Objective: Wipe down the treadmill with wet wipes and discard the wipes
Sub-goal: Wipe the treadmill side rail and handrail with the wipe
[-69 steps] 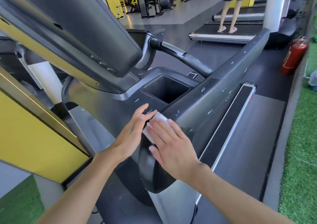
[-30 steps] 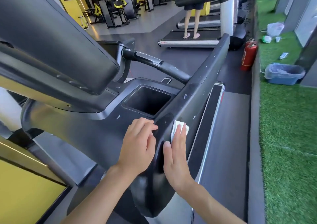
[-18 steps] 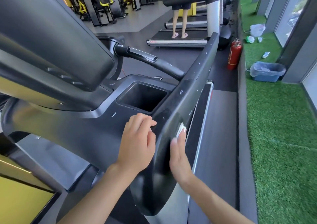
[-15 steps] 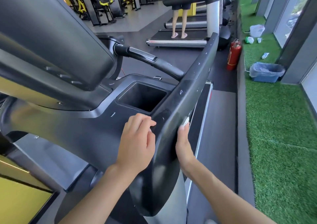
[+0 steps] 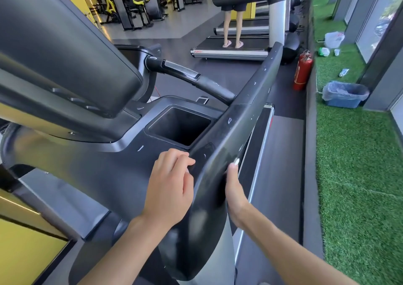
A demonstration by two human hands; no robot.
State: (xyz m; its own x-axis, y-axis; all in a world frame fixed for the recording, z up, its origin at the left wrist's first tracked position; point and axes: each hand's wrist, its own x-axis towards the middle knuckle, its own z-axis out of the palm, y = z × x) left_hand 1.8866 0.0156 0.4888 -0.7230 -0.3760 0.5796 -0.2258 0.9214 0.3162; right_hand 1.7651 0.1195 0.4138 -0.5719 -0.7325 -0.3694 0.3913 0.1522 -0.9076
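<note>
Right hand (image 5: 234, 188) at lower centre, grip flat, straight fingers pressing a wet wipe (image 5: 236, 160) — only a white sliver shows — against the outer face of the treadmill's side rail (image 5: 239, 123), left hand (image 5: 169, 186) just beside, grip loosely curled and empty, resting on the console (image 5: 109, 164) below the cup well (image 5: 178, 127), bin (image 5: 344, 95) at far right.

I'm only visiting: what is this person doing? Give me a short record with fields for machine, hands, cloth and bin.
Machine: dark grey treadmill side rail in a gym
Right hand: pressed against the rail's outer face, on a white wet wipe that barely peeks out
Left hand: fingers loosely curled, resting on the black console beside the rail, holding nothing
Bin: blue plastic-lined bin on green artificial turf to the right, apart from the treadmill
Wipe: not yet discarded
</note>
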